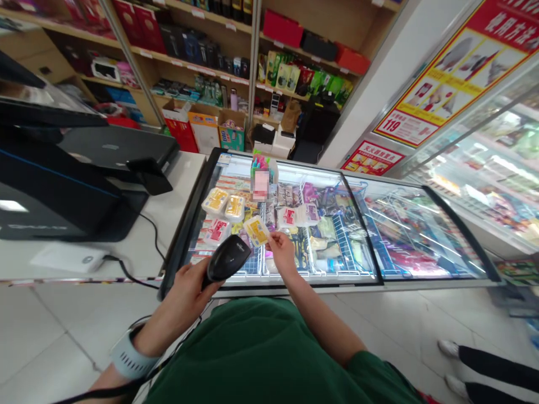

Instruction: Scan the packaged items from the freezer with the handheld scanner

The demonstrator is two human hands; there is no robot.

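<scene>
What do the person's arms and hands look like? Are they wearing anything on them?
The left hand and right hand have no gloves. A pale blue-grey strap with a row of slots goes around the left wrist; the right wrist has none. The right arm has a short, dark green sleeve. I can't make out the left one.

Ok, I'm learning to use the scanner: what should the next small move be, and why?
Probably aim the scanner at the yellow-labelled pack: the left hand grips the scanner, which shows close beside the pack in this view, and the right hand holds the pack by one corner. I can't make out a barcode.
</scene>
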